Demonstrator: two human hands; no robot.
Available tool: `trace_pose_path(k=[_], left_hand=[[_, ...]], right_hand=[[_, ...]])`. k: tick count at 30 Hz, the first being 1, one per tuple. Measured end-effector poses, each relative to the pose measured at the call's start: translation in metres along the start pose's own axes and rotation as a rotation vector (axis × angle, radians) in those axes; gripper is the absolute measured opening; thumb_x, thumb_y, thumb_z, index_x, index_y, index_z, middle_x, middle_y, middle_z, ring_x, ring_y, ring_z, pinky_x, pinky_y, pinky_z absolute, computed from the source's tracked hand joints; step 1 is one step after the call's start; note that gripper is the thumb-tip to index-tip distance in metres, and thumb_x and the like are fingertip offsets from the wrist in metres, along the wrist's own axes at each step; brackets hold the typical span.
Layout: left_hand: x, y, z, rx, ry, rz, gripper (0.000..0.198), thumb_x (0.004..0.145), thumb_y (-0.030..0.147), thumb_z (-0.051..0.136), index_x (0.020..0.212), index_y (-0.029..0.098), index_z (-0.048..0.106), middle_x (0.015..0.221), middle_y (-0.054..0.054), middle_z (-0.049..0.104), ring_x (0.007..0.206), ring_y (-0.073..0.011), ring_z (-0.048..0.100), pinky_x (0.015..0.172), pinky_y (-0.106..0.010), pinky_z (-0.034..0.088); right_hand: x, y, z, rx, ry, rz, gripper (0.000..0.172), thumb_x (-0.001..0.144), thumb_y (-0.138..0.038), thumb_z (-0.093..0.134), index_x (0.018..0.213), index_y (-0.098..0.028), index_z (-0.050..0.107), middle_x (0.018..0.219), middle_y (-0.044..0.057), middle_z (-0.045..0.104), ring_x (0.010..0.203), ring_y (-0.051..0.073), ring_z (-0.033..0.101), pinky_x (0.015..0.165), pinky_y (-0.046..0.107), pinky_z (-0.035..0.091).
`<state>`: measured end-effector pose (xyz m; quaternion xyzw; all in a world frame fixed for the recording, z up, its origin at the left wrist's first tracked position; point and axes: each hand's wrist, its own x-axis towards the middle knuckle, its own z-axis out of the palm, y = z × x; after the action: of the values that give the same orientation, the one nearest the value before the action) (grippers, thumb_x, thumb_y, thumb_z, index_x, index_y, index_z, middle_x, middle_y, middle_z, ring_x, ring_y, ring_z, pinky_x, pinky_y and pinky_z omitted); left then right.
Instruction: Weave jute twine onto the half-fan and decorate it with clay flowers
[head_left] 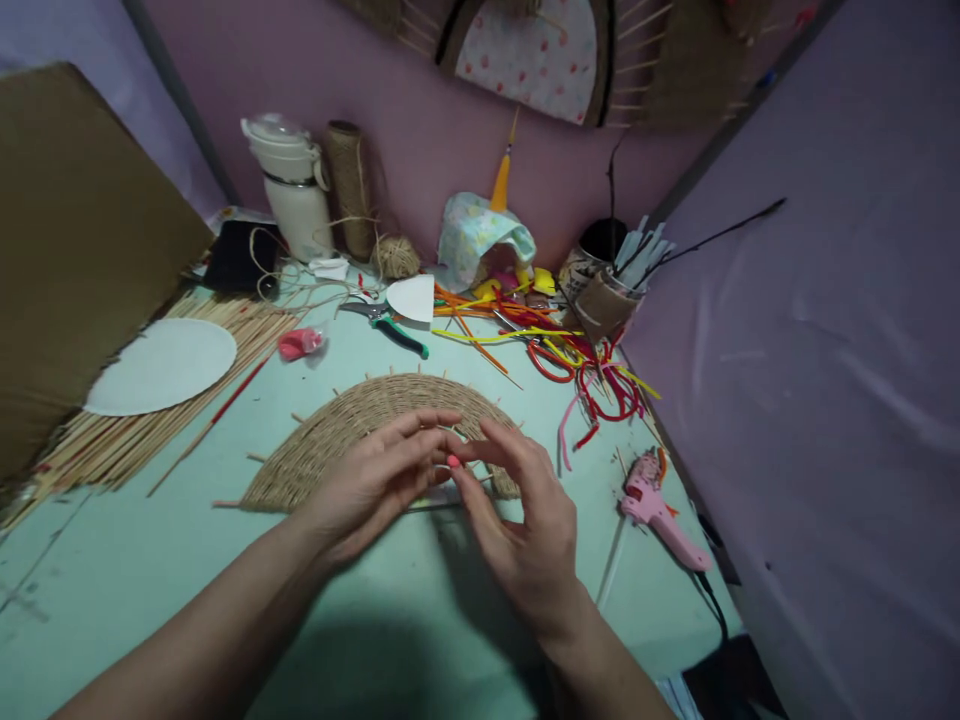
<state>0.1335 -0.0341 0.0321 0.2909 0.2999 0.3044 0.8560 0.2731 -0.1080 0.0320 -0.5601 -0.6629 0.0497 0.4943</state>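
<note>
In front of me, a small pink-red lump [454,461], perhaps modelling clay, sits at the tips of the thumb and forefinger of my right hand [529,500]. My left hand [386,465] is beside it, its fingers stretched out and loosely curved, the tips meeting those of my right hand. Its thumb is mostly hidden. Under both hands lies a half-round woven twine piece [330,440] with thin stick ends poking out along its curved edge. My hands cover part of its inner opening.
A pink glue gun [664,520] lies at right. Behind are green-handled pruning shears [397,335], a pink lump in clear wrap [300,344], coloured pipe cleaners [480,345] and a white jar [292,195]. Thin sticks [112,435] and a cardboard sheet [82,230] are at left.
</note>
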Motion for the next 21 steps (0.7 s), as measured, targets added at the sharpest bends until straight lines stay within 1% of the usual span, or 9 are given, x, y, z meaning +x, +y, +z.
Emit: trace_pose_path(k=[3, 7, 10, 12, 14, 17, 19, 21], left_hand=[[-0.001, -0.006, 0.005, 0.162, 0.007, -0.063, 0.029, 0.074, 0.026, 0.077, 0.099, 0.017, 0.066, 0.093, -0.005, 0.07, 0.09, -0.0163, 0.064, 0.083, -0.028, 0.048], [0.0, -0.013, 0.012, 0.218, 0.03, -0.082, 0.029, 0.07, 0.026, 0.079, 0.093, 0.017, 0.065, 0.088, -0.004, 0.07, 0.084, -0.0146, 0.065, 0.079, -0.027, 0.048], [0.003, -0.014, 0.018, 0.244, 0.062, -0.089, 0.032, 0.068, 0.027, 0.08, 0.094, 0.016, 0.064, 0.084, -0.003, 0.069, 0.08, -0.0137, 0.065, 0.076, -0.027, 0.049], [0.008, -0.014, 0.024, 0.31, 0.098, -0.062, 0.032, 0.069, 0.027, 0.079, 0.095, 0.017, 0.063, 0.082, -0.002, 0.068, 0.076, -0.0127, 0.064, 0.074, -0.027, 0.049], [0.017, -0.015, 0.032, 0.432, 0.133, 0.004, 0.031, 0.071, 0.027, 0.076, 0.097, 0.017, 0.061, 0.082, -0.001, 0.066, 0.074, -0.0124, 0.063, 0.071, -0.027, 0.05], [0.034, -0.025, 0.041, 0.688, 0.179, 0.189, 0.029, 0.076, 0.025, 0.069, 0.103, 0.018, 0.058, 0.087, -0.002, 0.066, 0.077, -0.014, 0.063, 0.072, -0.029, 0.051], [0.045, -0.034, 0.044, 0.918, 0.22, 0.331, 0.031, 0.08, 0.022, 0.063, 0.11, 0.019, 0.057, 0.091, -0.003, 0.067, 0.081, -0.0149, 0.063, 0.077, -0.03, 0.051], [0.054, -0.043, 0.043, 1.169, 0.263, 0.429, 0.035, 0.082, 0.018, 0.059, 0.117, 0.02, 0.055, 0.095, -0.003, 0.068, 0.085, -0.0162, 0.063, 0.081, -0.032, 0.05]], right_hand=[[-0.009, 0.001, -0.01, -0.01, 0.016, 0.02, 0.053, 0.085, -0.009, 0.062, 0.133, -0.024, 0.045, 0.101, 0.004, 0.07, 0.091, 0.018, 0.068, 0.092, 0.042, 0.051], [-0.019, 0.006, -0.018, -0.006, 0.022, 0.027, 0.053, 0.084, -0.007, 0.062, 0.132, -0.022, 0.046, 0.1, 0.004, 0.069, 0.088, 0.017, 0.068, 0.083, 0.037, 0.056], [-0.025, 0.012, -0.028, 0.001, 0.008, 0.015, 0.056, 0.083, -0.009, 0.065, 0.134, -0.021, 0.045, 0.105, 0.006, 0.069, 0.096, 0.019, 0.067, 0.087, 0.039, 0.055], [-0.027, 0.019, -0.039, 0.016, 0.041, 0.026, 0.056, 0.082, -0.011, 0.066, 0.133, -0.02, 0.046, 0.108, 0.008, 0.069, 0.1, 0.021, 0.066, 0.09, 0.042, 0.054], [-0.027, 0.028, -0.052, 0.039, 0.127, 0.057, 0.053, 0.082, -0.013, 0.065, 0.132, -0.02, 0.048, 0.107, 0.009, 0.069, 0.099, 0.022, 0.067, 0.09, 0.045, 0.054], [-0.023, 0.045, -0.072, 0.064, 0.269, 0.104, 0.05, 0.081, -0.014, 0.066, 0.129, -0.02, 0.052, 0.105, 0.008, 0.069, 0.095, 0.023, 0.069, 0.089, 0.047, 0.054], [-0.019, 0.055, -0.081, 0.079, 0.318, 0.127, 0.049, 0.08, -0.013, 0.067, 0.127, -0.021, 0.054, 0.102, 0.007, 0.07, 0.093, 0.023, 0.069, 0.089, 0.047, 0.054], [-0.018, 0.062, -0.086, 0.098, 0.339, 0.148, 0.048, 0.08, -0.012, 0.067, 0.126, -0.021, 0.055, 0.101, 0.006, 0.07, 0.091, 0.022, 0.069, 0.088, 0.046, 0.054]])
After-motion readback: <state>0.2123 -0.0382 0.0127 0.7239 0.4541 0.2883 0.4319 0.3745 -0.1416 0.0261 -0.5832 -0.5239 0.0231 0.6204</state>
